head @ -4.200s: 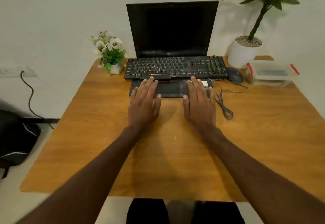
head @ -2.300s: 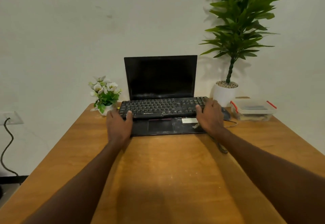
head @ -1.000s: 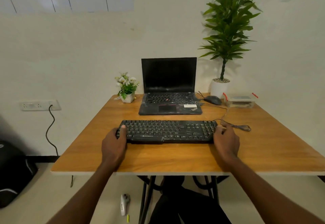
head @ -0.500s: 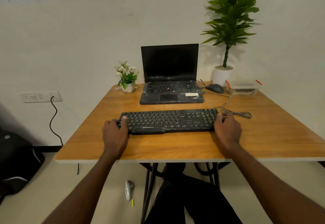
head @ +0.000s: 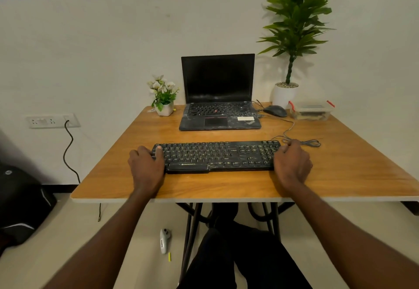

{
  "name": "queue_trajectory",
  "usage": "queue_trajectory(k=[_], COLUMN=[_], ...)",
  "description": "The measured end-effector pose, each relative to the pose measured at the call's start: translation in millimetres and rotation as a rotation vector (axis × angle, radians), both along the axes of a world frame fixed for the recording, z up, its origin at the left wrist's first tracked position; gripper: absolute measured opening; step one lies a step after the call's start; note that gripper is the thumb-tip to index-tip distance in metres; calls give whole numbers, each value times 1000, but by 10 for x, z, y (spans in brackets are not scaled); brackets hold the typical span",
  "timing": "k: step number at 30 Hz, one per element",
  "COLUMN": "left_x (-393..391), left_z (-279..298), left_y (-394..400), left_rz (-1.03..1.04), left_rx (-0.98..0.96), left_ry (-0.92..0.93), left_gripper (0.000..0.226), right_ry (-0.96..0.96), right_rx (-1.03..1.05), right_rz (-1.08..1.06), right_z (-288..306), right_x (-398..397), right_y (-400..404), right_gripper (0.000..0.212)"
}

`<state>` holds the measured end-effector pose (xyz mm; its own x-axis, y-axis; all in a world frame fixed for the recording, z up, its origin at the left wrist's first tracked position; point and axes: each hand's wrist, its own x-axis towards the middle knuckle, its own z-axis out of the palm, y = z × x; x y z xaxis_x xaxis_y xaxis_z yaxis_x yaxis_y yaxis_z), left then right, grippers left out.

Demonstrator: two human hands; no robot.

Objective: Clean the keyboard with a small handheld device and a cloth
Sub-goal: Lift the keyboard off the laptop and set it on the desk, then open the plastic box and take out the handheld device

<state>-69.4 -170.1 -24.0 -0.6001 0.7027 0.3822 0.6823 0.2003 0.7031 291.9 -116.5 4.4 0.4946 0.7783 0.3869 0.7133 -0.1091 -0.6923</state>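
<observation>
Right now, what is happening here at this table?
A person grips a black wired keyboard at both ends, left hand and right hand. It lies flat on the wooden table, in front of an open black laptop. No cloth is visible, so cleaning has not begun.

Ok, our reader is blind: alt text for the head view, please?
Two hands, left and right, grip the ends of a black keyboard lying flat on a wooden table. Behind it sit an open laptop, mouse and two potted plants.
</observation>
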Motion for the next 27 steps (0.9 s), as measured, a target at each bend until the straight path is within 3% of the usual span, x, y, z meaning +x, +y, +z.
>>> queue_trajectory(k=[6,11,15,23,27], left_x=[243,737,1198,2128,2585], left_z=[184,457,658,656,611], left_y=[-70,261,746,1551,1857], left_rz=[-106,-526,-758,-867,-892], left_rx=[81,67,-86,-219,-232], left_ry=[253,370,504,441,360], left_gripper=[29,23,33,41,45], right_ry=[-252,-344,-247,243,213], right_rx=[149,188,222,319,337], right_rz=[225,375,338,239,251], right_z=[-61,-103,-105,-80,44], right_x=[-78,-105,-83,105,456], right_y=[-6,-23,20,118,440], right_gripper=[25,26,23,21,24])
